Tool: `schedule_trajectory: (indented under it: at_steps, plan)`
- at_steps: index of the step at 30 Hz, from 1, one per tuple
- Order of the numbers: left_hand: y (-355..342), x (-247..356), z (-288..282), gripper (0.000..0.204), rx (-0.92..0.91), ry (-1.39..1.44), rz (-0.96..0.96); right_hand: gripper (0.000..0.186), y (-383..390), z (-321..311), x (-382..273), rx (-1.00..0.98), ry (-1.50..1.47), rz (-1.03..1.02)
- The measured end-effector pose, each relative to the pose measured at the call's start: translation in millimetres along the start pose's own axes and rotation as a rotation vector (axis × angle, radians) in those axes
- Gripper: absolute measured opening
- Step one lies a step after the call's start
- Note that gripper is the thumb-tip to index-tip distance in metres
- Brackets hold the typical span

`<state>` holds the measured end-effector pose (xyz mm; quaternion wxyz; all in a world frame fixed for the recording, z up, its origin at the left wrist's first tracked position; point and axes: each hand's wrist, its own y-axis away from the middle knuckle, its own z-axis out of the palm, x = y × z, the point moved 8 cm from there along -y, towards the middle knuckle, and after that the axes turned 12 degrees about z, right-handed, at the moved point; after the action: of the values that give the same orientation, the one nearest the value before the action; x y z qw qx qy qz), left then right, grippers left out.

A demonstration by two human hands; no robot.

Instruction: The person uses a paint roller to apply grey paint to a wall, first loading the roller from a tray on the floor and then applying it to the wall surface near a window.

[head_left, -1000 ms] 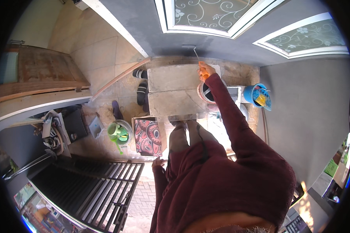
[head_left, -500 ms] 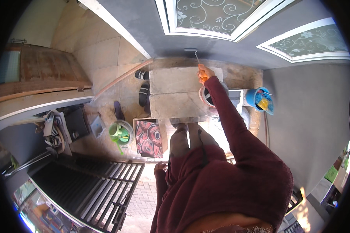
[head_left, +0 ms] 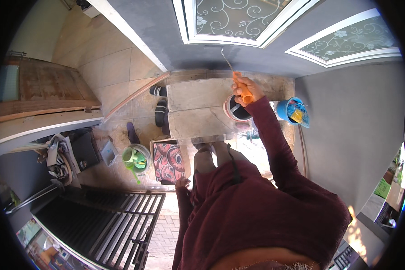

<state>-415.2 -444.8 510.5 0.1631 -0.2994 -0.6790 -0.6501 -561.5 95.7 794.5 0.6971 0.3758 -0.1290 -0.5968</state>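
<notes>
My right hand (head_left: pixel 252 88): gripping the orange-handled roller (head_left: pixel 236 76)
My left hand (head_left: pixel 182 182): low, near the red-patterned box (head_left: pixel 168 160)

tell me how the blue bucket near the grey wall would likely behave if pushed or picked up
The blue bucket would probably keep its shape, since its round wall looks rigid. The blue bag-like material hanging over its rim looks thin, so it may flop or snag. Filled to the rim, it might spill if tipped.

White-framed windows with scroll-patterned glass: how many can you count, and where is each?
2. The left window is at the top centre, cut off by the picture's upper edge; the right window is at the upper right. More may lie out of view.
</notes>
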Motion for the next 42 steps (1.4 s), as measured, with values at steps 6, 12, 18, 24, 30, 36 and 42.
schedule_trajectory:
  at_steps: [6, 12, 18, 24, 30, 36, 42]
  plan:
    - [3.1, -8.9, -7.7, 0.029, -0.005, -0.008, -0.032, 0.015, -18.5, -8.0, 5.3, -0.032, 0.01, 0.019]
    - [11.8, -17.9, -19.3, 0.039, 0.035, 0.0, -0.01, 0.016, -95.4, -58.4, 12.4, 0.105, -0.036, 0.06]
    - [28.8, -13.2, -28.6, 0.039, 0.059, 0.017, -0.078, 0.017, -163.7, -108.1, 15.5, 0.209, -0.011, 0.011]
    - [31.5, -11.6, -40.7, 0.038, 0.07, -0.031, -0.053, 0.016, -199.7, -137.1, 14.6, 0.187, 0.021, 0.032]
    - [21.4, -8.9, -43.3, 0.037, 0.041, -0.017, -0.026, 0.015, -133.0, -66.7, 21.3, 0.085, 0.012, 0.031]
    - [-16.5, 8.6, -20.1, 0.036, -0.104, -0.004, 0.062, 0.014, -50.8, -15.9, 15.7, -0.016, -0.021, 0.025]
    - [-25.9, 16.7, -19.9, 0.032, -0.076, 0.0, -0.012, 0.014, 0.0, 16.9, 16.3, -0.015, 0.023, -0.019]
